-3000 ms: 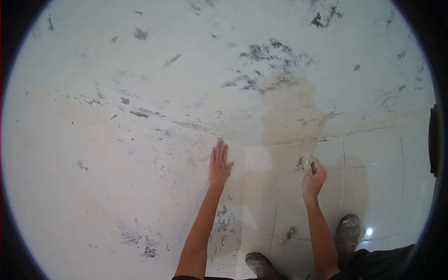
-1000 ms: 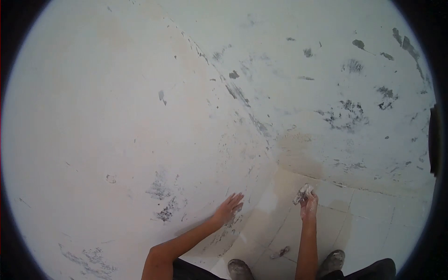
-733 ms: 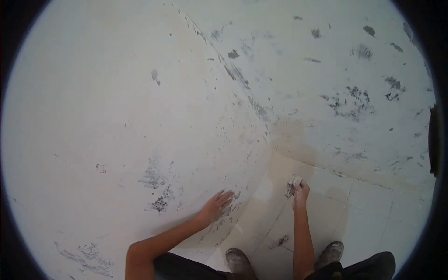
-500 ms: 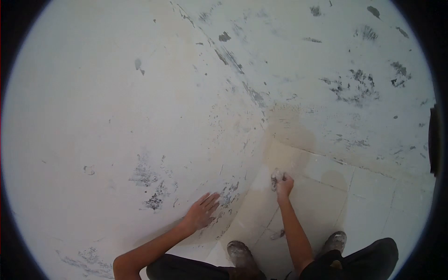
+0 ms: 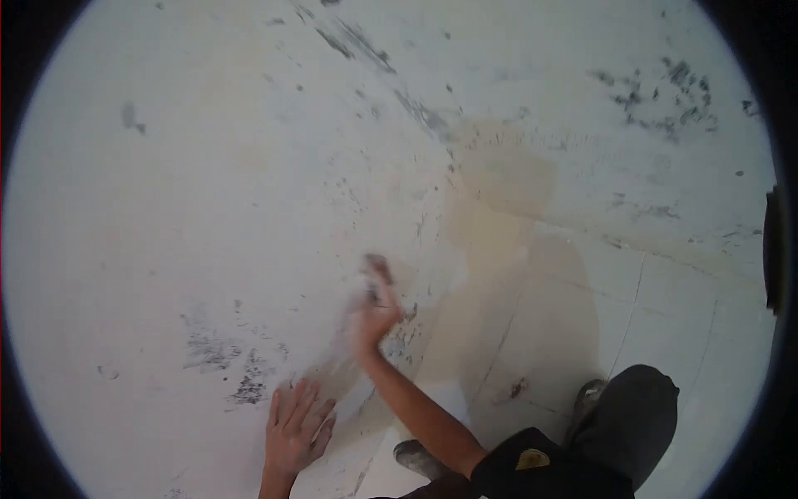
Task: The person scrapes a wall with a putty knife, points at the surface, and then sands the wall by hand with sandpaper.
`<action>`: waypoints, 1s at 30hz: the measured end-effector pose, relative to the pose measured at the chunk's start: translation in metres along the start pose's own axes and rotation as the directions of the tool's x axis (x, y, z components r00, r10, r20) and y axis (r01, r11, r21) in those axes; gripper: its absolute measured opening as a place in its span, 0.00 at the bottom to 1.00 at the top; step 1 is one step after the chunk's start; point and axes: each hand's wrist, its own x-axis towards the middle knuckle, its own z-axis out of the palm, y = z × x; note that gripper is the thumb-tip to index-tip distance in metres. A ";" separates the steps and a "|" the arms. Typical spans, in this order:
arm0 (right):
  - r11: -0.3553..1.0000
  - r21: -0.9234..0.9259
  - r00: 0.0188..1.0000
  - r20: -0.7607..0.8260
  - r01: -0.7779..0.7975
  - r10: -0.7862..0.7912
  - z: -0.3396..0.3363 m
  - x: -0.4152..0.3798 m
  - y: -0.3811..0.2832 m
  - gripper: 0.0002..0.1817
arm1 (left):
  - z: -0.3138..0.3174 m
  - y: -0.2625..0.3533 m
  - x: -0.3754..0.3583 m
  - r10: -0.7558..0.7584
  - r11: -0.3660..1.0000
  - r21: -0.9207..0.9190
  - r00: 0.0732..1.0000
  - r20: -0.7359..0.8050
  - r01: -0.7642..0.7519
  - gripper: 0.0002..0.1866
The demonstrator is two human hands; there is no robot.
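My left hand (image 5: pixel 298 424) rests on the white wall (image 5: pixel 166 233) at the lower left, fingers spread, with nothing in it. My right hand (image 5: pixel 376 320) is raised in front of the wall, smeared by motion. Its fingers are closed around a small dusty, dark grey and whitish piece (image 5: pixel 378 268), which pokes out above them; its kind is too blurred to tell. Dark scuffed marks (image 5: pixel 407 320) on the wall lie just beside the right hand. Another patch of dark marks (image 5: pixel 249 387) shows just above and left of the left hand.
The wall meets a second marked wall (image 5: pixel 565 75) in a corner. Pale floor tiles (image 5: pixel 615 308) spread below, with a small dusty lump (image 5: pixel 519 387) on them. My shoes (image 5: pixel 420 457) and dark-clad knee (image 5: pixel 636 416) are at the bottom. A dark edge (image 5: pixel 773 249) stands at far right.
My right hand has moved left from over the floor to the wall, still gripping the small piece. My left hand has shifted down and left. The view has tilted slightly.
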 end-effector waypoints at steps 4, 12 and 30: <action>0.967 0.223 0.945 0.272 0.120 -0.180 0.003 0.002 -0.017 0.16 | 0.004 -0.008 -0.042 -0.074 0.996 0.052 0.994 -0.081 0.078 0.16; 0.943 -0.110 0.927 -0.254 -0.313 0.278 -0.057 -0.009 0.097 0.15 | -0.024 0.003 -0.002 -0.133 0.991 -0.042 0.962 -0.238 0.127 0.16; 0.999 0.005 0.999 -0.018 -0.048 0.048 -0.004 -0.026 -0.012 0.21 | 0.014 -0.029 -0.088 0.033 0.992 0.124 0.948 -0.317 0.007 0.20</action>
